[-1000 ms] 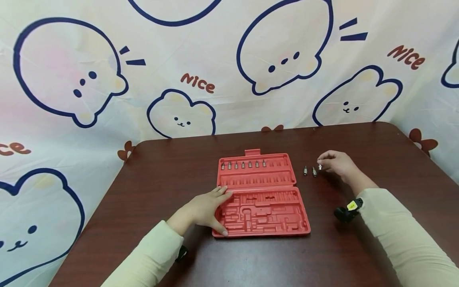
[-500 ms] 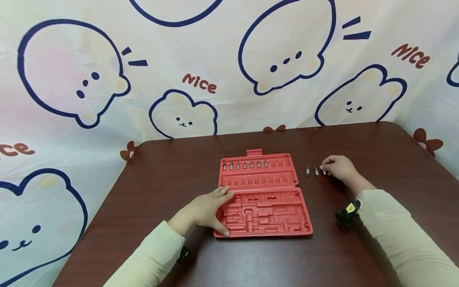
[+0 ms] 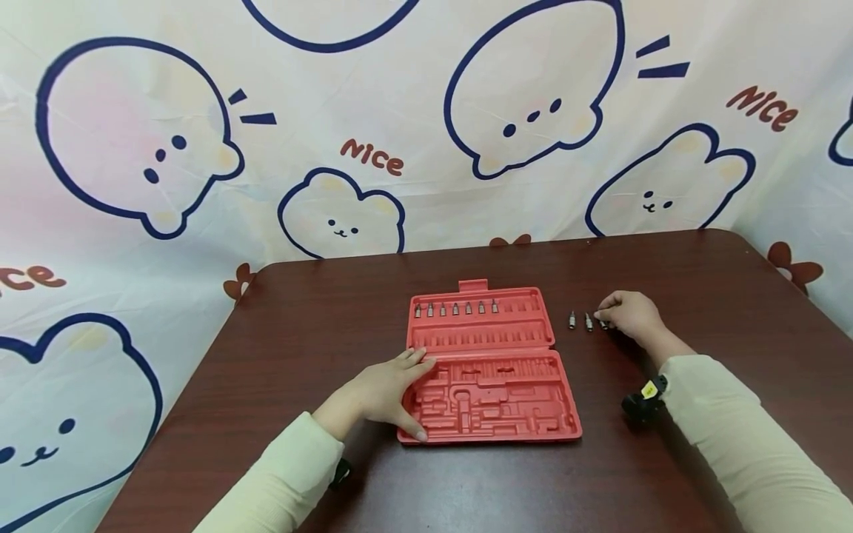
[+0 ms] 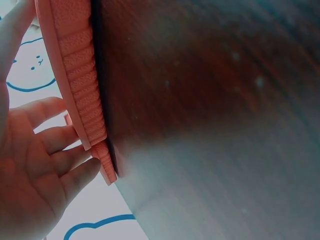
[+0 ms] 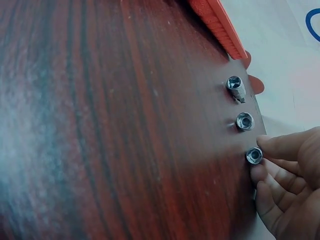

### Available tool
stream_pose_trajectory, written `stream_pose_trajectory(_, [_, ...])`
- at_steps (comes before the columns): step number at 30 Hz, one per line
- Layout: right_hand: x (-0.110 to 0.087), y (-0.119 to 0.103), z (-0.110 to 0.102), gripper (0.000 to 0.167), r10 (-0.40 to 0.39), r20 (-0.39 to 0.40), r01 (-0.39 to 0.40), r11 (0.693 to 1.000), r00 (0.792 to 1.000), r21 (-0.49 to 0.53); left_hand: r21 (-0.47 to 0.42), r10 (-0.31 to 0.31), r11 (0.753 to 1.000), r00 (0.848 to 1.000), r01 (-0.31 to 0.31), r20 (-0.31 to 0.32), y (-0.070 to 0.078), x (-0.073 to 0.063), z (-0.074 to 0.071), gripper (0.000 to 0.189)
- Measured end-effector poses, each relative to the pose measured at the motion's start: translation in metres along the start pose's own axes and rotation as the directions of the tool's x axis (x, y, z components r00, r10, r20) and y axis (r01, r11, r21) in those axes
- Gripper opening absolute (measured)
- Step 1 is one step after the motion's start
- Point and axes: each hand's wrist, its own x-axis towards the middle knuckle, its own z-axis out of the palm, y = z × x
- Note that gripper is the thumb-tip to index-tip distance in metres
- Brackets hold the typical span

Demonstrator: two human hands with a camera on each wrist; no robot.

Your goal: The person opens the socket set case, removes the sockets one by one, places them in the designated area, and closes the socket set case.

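An open red plastic tool case (image 3: 493, 392) lies on the table. My left hand (image 3: 383, 389) rests on its left edge, fingers spread and fairly straight; the left wrist view has the fingers (image 4: 60, 137) against the case's side (image 4: 82, 85). Right of the case, my right hand (image 3: 633, 314) pinches a small metal bit socket (image 5: 254, 155) between thumb and fingertips, down at the tabletop. Beside it stand two more bit sockets, a middle one (image 5: 245, 121) and one nearer the case (image 5: 235, 89). Several bit sockets (image 3: 456, 309) sit in the far half's upper row.
The brown wooden table (image 3: 320, 311) extends around the case on all sides. Behind it hangs a pale cloth (image 3: 426, 200) printed with cartoon bears. A black wrist camera (image 3: 643, 403) is strapped under the right wrist.
My right hand has moved slightly right and down, setting the pinched bit socket at the right end of the loose row. The left hand stays on the case; the head view has shifted a little.
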Motion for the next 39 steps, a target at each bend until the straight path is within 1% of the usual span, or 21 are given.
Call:
stream_pose_trajectory(9, [-0.002,0.0,0.002,0.021,-0.002,0.001,0.002,1.0,1.0,-0.008,0.003,-0.005,1.0,1.0,0.005,0.0,-0.001,0.0,0.0,0.106])
stream_pose_trajectory(18, [-0.004,0.0,0.003,0.021,-0.006,-0.03,0.006,1.0,1.0,-0.006,-0.004,-0.001,1.0,1.0,0.001,0.004,-0.002,0.0,0.003,0.106])
stream_pose_trajectory(21, [-0.004,0.001,0.003,0.023,0.006,-0.045,-0.004,0.999,0.999,0.035,-0.002,0.007,1.0,1.0,-0.007,0.0,-0.002,0.0,0.003,0.106])
stream_pose_trajectory(26, [-0.005,0.004,0.0,0.028,0.033,-0.051,-0.025,0.99,0.998,0.141,0.016,0.011,1.0,1.0,-0.011,-0.005,-0.001,0.0,0.002,0.106])
stream_pose_trajectory(31, [-0.007,-0.002,-0.002,0.031,0.04,-0.047,-0.03,0.98,0.998,0.199,0.011,0.014,1.0,1.0,-0.013,-0.009,-0.001,0.0,0.002,0.106])
stream_pose_trajectory(33, [-0.007,-0.007,-0.001,0.032,0.036,-0.032,-0.029,0.974,0.999,0.223,0.002,0.012,1.0,1.0,-0.012,-0.012,-0.001,0.0,0.002,0.106])
stream_pose_trajectory(39, [-0.007,-0.029,0.004,0.036,0.023,0.059,-0.039,0.957,0.998,0.289,-0.001,0.008,1.0,1.0,-0.008,-0.021,-0.002,0.0,0.001,0.106])
